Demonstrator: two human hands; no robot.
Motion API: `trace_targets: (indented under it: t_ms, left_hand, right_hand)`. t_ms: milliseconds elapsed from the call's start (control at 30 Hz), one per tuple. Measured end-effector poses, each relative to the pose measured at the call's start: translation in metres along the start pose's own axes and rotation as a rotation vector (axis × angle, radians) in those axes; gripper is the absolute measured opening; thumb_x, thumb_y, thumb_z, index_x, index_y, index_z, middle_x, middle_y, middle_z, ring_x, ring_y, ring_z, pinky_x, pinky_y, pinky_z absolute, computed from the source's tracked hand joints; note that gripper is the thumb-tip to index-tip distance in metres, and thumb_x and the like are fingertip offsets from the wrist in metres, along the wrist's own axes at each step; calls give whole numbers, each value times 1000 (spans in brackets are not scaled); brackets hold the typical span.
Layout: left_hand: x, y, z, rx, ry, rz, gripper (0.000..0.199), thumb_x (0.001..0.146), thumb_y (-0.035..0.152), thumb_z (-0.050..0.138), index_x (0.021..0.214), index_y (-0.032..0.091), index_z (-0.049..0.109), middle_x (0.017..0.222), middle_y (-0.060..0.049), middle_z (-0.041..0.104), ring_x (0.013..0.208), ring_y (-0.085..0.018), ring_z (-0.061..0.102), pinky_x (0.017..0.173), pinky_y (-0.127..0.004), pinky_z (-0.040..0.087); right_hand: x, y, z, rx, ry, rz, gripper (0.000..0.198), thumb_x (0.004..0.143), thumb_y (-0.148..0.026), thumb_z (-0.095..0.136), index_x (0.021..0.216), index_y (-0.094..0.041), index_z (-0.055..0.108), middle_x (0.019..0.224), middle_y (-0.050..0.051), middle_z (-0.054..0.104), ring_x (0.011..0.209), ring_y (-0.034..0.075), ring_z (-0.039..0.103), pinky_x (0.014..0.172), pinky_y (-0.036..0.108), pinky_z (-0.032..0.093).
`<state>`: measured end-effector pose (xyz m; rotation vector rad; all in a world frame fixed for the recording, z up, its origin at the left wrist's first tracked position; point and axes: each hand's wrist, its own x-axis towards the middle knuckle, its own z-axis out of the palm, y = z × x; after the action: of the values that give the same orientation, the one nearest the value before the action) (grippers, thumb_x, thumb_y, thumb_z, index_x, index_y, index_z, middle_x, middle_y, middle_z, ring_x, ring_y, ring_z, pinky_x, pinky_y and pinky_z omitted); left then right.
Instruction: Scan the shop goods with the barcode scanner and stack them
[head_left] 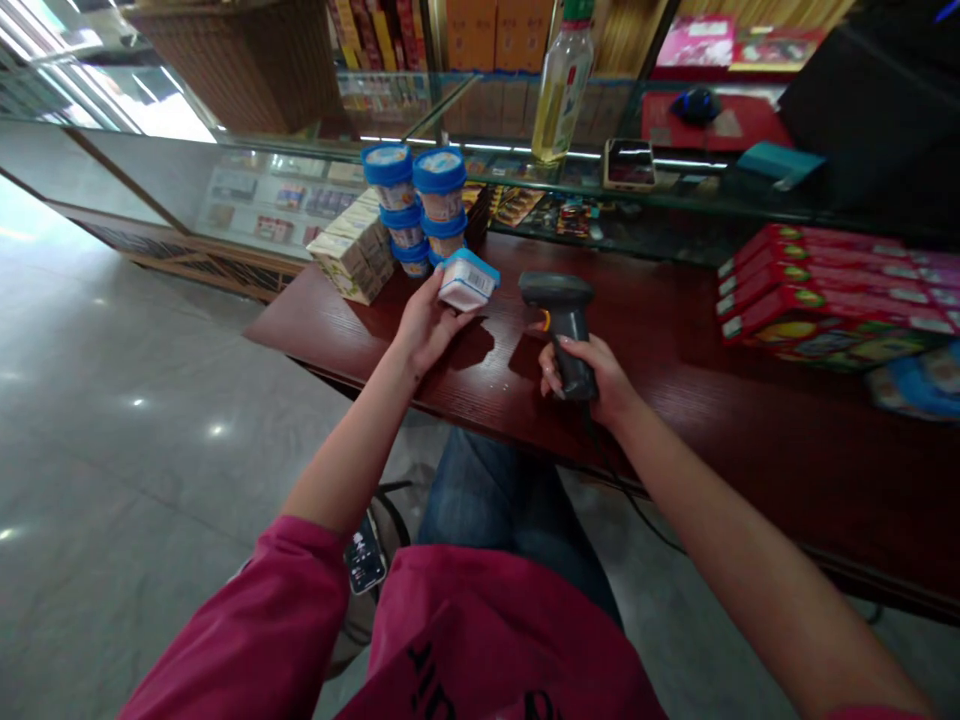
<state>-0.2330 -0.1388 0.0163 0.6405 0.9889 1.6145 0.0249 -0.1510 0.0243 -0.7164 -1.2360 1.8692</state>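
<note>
My left hand grips a small white tub with a blue lid, tilted so that a barcode on its side shows. Wrapped round the handle of a dark barcode scanner is my right hand. The scanner's head points left at the tub, with a gap between them. Its black cable hangs down past the table edge. Just behind the held tub stand two stacks of round blue-lidded tubs, beside a row of pale green-and-white cartons.
The dark red wooden table ends in a corner at the left. Red boxes are piled at the right. On the glass counter behind stand a bottle of yellow liquid and a phone. Another phone lies low beside my leg.
</note>
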Motion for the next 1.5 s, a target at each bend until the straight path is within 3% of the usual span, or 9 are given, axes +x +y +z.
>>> trace_targets:
  t_ms: [167,333,667,800,900,1067,1333,1400,1500]
  left_hand:
    - [30,-25,36,-8,-16,-57,29,99,46,74,112,21,72,124,-11,80,132,-30,72,110,-46,62]
    - [34,-37,37,72,-59,-23,26,97,44,74,110,21,70,127,-11,79,131,-28,73,113,-47,59]
    - [29,-36,32,88,-82,16,21,96,36,78,106,22,66,113,-6,80,121,-25,76,109,-42,63]
    - [20,-35,44,114,-57,-3,30,89,36,86,100,23,62,110,-3,80,122,-26,75,109,-45,63]
    - [14,-38,64,115,-100,-74,22,94,38,81,108,27,67,113,2,82,134,-31,70,116,-52,59]
    - [9,-56,126,92,-177,-169,18,102,47,72,107,29,72,108,1,83,138,-30,67,116,-47,60]
    - [-19,-100,279,94,-584,-119,27,96,45,81,111,22,79,116,-6,84,121,-26,76,107,-42,63]
    - [-28,-114,317,168,-663,-31,23,93,38,85,109,21,82,113,-6,85,121,-27,76,112,-43,60]
    - [-39,-139,371,320,-742,232,22,84,24,91,105,21,86,118,-7,85,128,-31,74,122,-45,51]
  right_hand:
    - [-9,0,-4,30,70,-15,39,80,-49,81,102,-21,65,65,-3,66,43,12,52,49,32,59]
    - [-6,4,-6,56,99,-34,34,82,-47,82,90,-21,62,64,-2,65,44,11,51,48,31,58]
    - [-6,4,-7,61,111,-56,38,82,-48,81,102,-22,62,64,-4,65,45,12,52,49,29,56]
    - [-13,2,-14,82,194,-106,48,78,-51,82,110,-21,62,63,-6,64,45,11,52,49,28,56]
    - [-28,-4,-30,78,285,-158,50,78,-51,82,113,-22,60,63,-7,64,46,11,53,49,27,56]
    - [-76,-22,-71,45,476,-307,48,78,-49,79,114,-22,61,61,-9,60,46,11,50,49,27,55]
    - [-170,-50,-144,-5,853,-548,40,76,-43,82,103,-25,59,60,-9,61,47,11,52,53,26,55]
    - [-187,-54,-159,6,953,-612,39,75,-42,83,101,-26,59,59,-9,61,47,11,51,52,26,54]
    - [-201,-54,-176,77,1102,-713,38,76,-43,81,102,-26,60,57,-10,57,47,11,49,52,25,53]
